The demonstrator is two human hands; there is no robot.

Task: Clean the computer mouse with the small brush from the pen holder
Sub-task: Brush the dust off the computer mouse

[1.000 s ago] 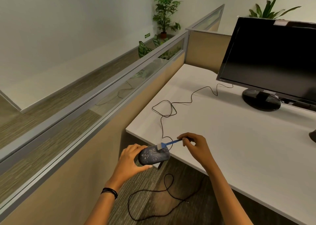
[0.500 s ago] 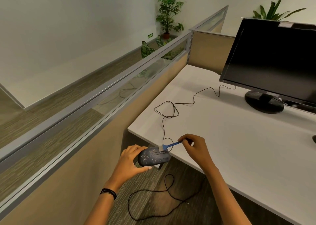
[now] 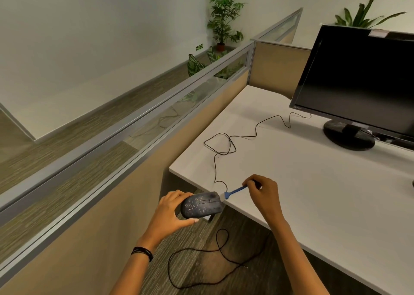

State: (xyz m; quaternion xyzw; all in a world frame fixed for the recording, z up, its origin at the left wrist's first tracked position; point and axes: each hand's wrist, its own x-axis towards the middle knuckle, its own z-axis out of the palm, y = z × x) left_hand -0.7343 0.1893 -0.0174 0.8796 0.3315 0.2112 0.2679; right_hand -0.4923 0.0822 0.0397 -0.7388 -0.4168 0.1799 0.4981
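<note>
- At the near left corner of the white surface (image 3: 302, 182), the mouse (image 3: 202, 205) is held just off the edge, over the carpeted floor (image 3: 242, 281). Its front end points at the corner.
- A tan partition (image 3: 125, 196) topped with a glass strip runs close along the left side of the surface and closes in that flank.
- On the surface, a thin black cable (image 3: 226, 142) loops well beyond the corner and trails back to the front of the mouse. A monitor (image 3: 358, 82) stands at the far right, well apart from both hands.
- More black cord (image 3: 220, 247) lies looped on the floor below the 2 forearms.
- The left grip (image 3: 170, 214) wraps the rear of the dark, pale-speckled mouse, fingers over its far side and thumb along the near side. A black band sits on that wrist.
- The right grip (image 3: 264, 194) hangs over the edge of the surface, with curled fingers and thumb pinching the far end of the blue brush (image 3: 234, 191).
- The brush handle slants down and left from that grip, and its pale bristles appear to touch the front end of the mouse.
</note>
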